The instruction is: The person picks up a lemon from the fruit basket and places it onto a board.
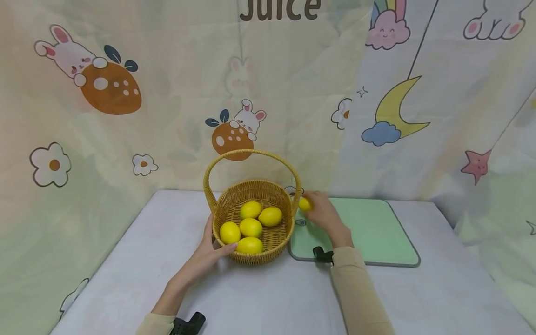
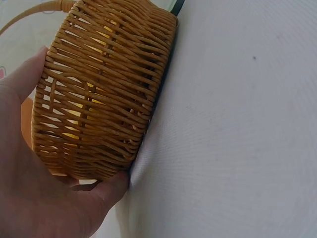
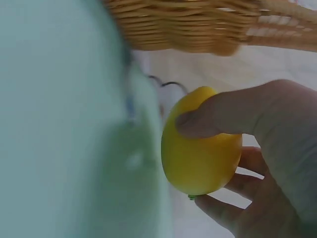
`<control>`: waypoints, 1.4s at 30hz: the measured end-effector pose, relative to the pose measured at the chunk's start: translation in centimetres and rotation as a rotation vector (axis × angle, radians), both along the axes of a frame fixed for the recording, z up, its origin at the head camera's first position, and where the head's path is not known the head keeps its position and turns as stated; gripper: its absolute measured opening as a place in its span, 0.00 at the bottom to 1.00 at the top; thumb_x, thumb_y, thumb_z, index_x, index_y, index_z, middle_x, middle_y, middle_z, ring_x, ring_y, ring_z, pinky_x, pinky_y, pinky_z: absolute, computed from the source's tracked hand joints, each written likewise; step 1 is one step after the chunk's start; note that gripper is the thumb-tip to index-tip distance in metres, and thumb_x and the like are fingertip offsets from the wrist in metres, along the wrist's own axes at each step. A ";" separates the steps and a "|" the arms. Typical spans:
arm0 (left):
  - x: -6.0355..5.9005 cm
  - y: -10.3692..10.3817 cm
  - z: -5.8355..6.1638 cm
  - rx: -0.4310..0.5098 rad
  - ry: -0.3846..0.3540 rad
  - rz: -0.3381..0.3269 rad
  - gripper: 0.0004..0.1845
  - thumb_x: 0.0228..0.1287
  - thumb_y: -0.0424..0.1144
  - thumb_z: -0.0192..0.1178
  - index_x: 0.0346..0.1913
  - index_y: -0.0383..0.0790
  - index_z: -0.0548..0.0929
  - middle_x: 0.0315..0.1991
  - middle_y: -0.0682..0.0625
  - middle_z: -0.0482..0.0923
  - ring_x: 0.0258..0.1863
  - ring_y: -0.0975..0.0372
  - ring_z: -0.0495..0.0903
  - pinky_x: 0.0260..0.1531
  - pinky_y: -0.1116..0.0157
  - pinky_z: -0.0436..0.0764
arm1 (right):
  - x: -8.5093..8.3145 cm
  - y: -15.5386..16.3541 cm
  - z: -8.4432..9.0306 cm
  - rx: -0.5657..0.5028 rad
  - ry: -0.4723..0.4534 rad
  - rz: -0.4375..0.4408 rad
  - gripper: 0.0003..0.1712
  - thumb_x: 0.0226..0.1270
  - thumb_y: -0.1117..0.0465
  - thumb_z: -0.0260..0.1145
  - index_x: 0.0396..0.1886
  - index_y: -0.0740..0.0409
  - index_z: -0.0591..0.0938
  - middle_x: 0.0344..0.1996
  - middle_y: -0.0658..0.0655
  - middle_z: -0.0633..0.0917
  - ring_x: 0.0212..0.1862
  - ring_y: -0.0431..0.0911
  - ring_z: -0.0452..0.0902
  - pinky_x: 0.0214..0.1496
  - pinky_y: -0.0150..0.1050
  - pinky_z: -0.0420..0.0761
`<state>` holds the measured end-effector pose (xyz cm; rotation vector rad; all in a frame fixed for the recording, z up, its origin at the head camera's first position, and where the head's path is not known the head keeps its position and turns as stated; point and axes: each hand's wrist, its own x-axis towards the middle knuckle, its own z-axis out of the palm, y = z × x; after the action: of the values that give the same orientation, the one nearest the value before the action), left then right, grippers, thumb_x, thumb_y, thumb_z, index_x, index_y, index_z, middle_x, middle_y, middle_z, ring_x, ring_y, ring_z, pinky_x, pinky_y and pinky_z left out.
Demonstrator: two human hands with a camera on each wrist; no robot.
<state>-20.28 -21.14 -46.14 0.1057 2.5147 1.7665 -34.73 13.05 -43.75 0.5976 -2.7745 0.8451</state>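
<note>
A round wicker basket with a tall arched handle stands on the white table. Several yellow lemons lie inside it. My left hand grips the basket's left side, thumb at the front of the rim; the left wrist view shows its fingers spread around the woven wall. Just right of the basket, my right hand holds another lemon between thumb and fingers, over the far left part of the green board.
The green cutting board with a grey edge lies right of the basket. The white table reaches back to a hanging cloth printed with rabbits, flowers and a moon. Black wrist devices sit at both sleeves.
</note>
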 end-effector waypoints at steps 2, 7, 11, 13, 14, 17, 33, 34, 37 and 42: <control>0.0 0.0 -0.1 -0.003 -0.005 0.001 0.58 0.62 0.55 0.66 0.74 0.76 0.26 0.81 0.54 0.26 0.81 0.48 0.33 0.72 0.32 0.41 | -0.2 0.0 -0.7 0.007 0.000 0.007 0.33 0.56 0.73 0.66 0.65 0.59 0.77 0.63 0.66 0.77 0.66 0.62 0.70 0.70 0.60 0.69; -0.1 0.1 -0.2 0.004 -0.025 0.002 0.59 0.62 0.56 0.66 0.74 0.76 0.26 0.81 0.54 0.27 0.81 0.49 0.32 0.72 0.32 0.40 | -0.2 0.0 -1.3 0.009 0.018 0.028 0.35 0.55 0.77 0.65 0.66 0.61 0.76 0.64 0.66 0.75 0.67 0.63 0.68 0.71 0.60 0.68; -0.4 0.2 -0.2 0.010 -0.032 0.000 0.59 0.61 0.57 0.67 0.74 0.77 0.26 0.81 0.56 0.27 0.81 0.51 0.32 0.73 0.33 0.40 | -0.3 0.2 -1.2 0.008 0.018 0.036 0.37 0.53 0.78 0.64 0.66 0.62 0.76 0.64 0.67 0.75 0.67 0.63 0.68 0.72 0.60 0.67; -0.4 0.2 -0.1 0.006 -0.034 -0.003 0.59 0.61 0.57 0.67 0.74 0.77 0.26 0.81 0.56 0.27 0.81 0.51 0.32 0.73 0.33 0.40 | -0.4 0.3 -1.3 0.005 0.020 0.038 0.37 0.52 0.78 0.63 0.66 0.62 0.76 0.64 0.67 0.75 0.67 0.63 0.68 0.72 0.60 0.67; -0.4 0.2 -0.1 0.005 -0.035 -0.003 0.59 0.61 0.57 0.67 0.74 0.77 0.26 0.81 0.56 0.27 0.81 0.51 0.32 0.73 0.33 0.40 | -0.4 0.4 -1.3 0.003 0.023 0.039 0.37 0.51 0.78 0.63 0.66 0.62 0.76 0.64 0.67 0.75 0.67 0.64 0.69 0.72 0.60 0.67; -0.4 0.3 -0.2 0.006 -0.036 -0.007 0.59 0.61 0.58 0.67 0.74 0.76 0.26 0.81 0.54 0.27 0.81 0.50 0.32 0.72 0.32 0.40 | -0.3 0.6 -1.1 -0.009 0.019 0.041 0.37 0.50 0.78 0.64 0.65 0.62 0.76 0.64 0.67 0.75 0.66 0.64 0.70 0.70 0.60 0.69; 0.1 0.2 0.0 -0.007 -0.056 0.013 0.59 0.61 0.57 0.66 0.74 0.77 0.25 0.81 0.54 0.26 0.81 0.47 0.33 0.71 0.30 0.41 | 0.9 1.5 1.8 -0.052 -0.093 0.018 0.40 0.59 0.72 0.63 0.74 0.58 0.66 0.74 0.65 0.64 0.75 0.63 0.58 0.74 0.63 0.62; 0.1 0.2 0.0 -0.011 -0.055 0.014 0.59 0.61 0.57 0.66 0.74 0.76 0.25 0.81 0.54 0.26 0.81 0.46 0.33 0.71 0.30 0.41 | 1.1 1.6 2.2 -0.057 -0.092 0.014 0.40 0.60 0.71 0.64 0.74 0.57 0.66 0.74 0.65 0.64 0.75 0.63 0.58 0.74 0.63 0.62; 0.0 0.1 0.0 -0.016 -0.050 0.013 0.59 0.61 0.57 0.66 0.74 0.75 0.24 0.81 0.53 0.26 0.81 0.47 0.32 0.71 0.30 0.41 | 1.6 1.9 3.2 -0.067 -0.075 0.013 0.40 0.62 0.70 0.64 0.75 0.57 0.65 0.74 0.65 0.64 0.76 0.63 0.57 0.74 0.64 0.61; 0.0 0.0 -0.1 -0.008 -0.038 0.006 0.59 0.62 0.57 0.66 0.74 0.75 0.24 0.81 0.53 0.25 0.81 0.47 0.32 0.71 0.31 0.40 | 2.3 2.3 4.8 -0.087 -0.054 0.018 0.41 0.62 0.70 0.65 0.76 0.56 0.64 0.75 0.64 0.63 0.76 0.62 0.55 0.74 0.64 0.60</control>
<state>-20.32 -21.17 -46.23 0.0641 2.4977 1.7439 -32.40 15.32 -38.92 0.5936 -2.7674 0.9938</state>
